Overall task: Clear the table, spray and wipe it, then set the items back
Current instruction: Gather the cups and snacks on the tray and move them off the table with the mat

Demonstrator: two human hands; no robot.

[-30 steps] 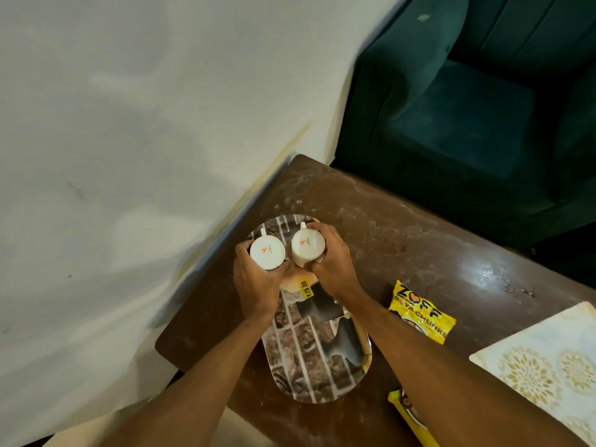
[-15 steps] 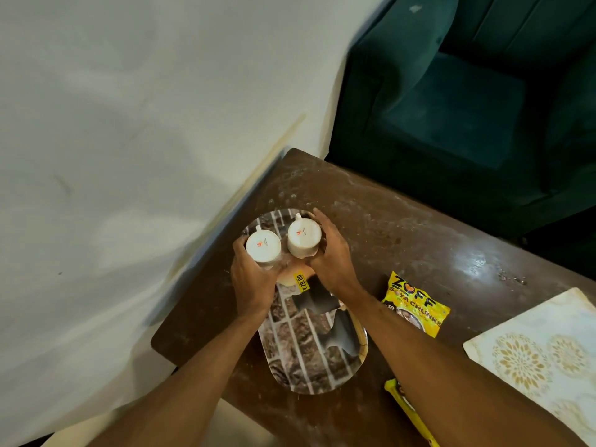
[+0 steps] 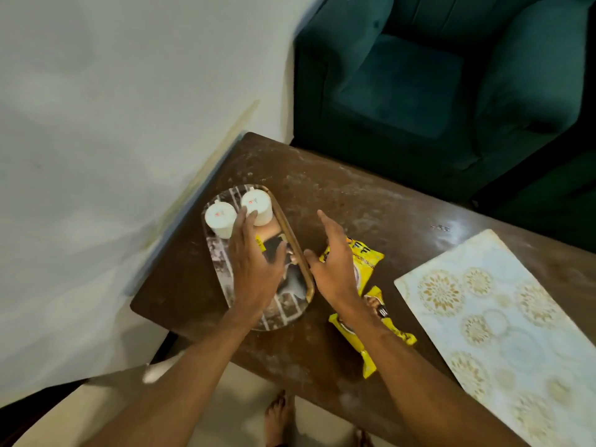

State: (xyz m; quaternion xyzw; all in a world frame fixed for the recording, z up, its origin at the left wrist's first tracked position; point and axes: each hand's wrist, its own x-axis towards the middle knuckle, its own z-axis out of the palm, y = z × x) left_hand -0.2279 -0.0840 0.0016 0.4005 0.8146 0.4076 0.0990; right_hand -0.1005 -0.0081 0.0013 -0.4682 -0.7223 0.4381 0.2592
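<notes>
Two white ceramic cups, a left cup [image 3: 220,217] and a right cup [image 3: 258,206], stand upside down side by side at the far end of the oval brick-patterned tray [image 3: 290,304]. We see the person's left hand [image 3: 254,266] spread flat above the middle of the tray, fingers straight and holding nothing. Its fingertips reach the near side of the right cup, though we cannot tell whether they touch it. The right hand [image 3: 335,262] hovers just right of the tray, fingers straight and loosely apart, thumb close to the tray's wooden rim, also holding nothing. Under that hand, right of the tray, lie two yellow snack packets [image 3: 364,256]. Farther right of the tray lies a pale rectangular placemat with gold floral medallions [image 3: 500,321]. The tray rests on a dark brown wooden table [image 3: 354,201], and beyond the tray stands a teal upholstered armchair [image 3: 419,75].
</notes>
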